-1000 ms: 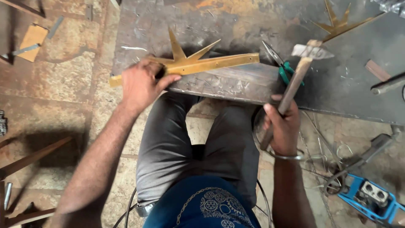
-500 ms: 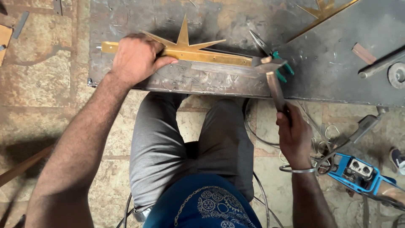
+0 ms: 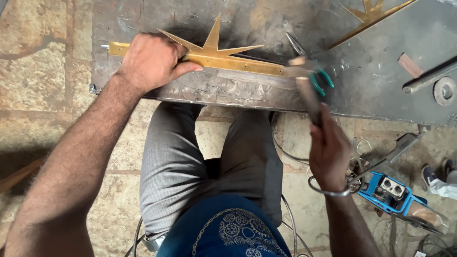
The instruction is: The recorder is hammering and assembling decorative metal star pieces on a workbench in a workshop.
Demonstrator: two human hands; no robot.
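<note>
The left hand (image 3: pixel 151 61) pressed flat on the gold spiked bar (image 3: pixel 223 56) at upper left, on the steel desk (image 3: pixel 371 81); a slip there could have let the bar jump under a blow. At centre right, the right hand (image 3: pixel 329 151) was clenched on the hammer (image 3: pixel 307 90), its blurred head apparently on the bar's end beside the green-handled pliers (image 3: pixel 314 71); a glancing strike could have hit them. Half a second earlier, the hammer was lower.
</note>
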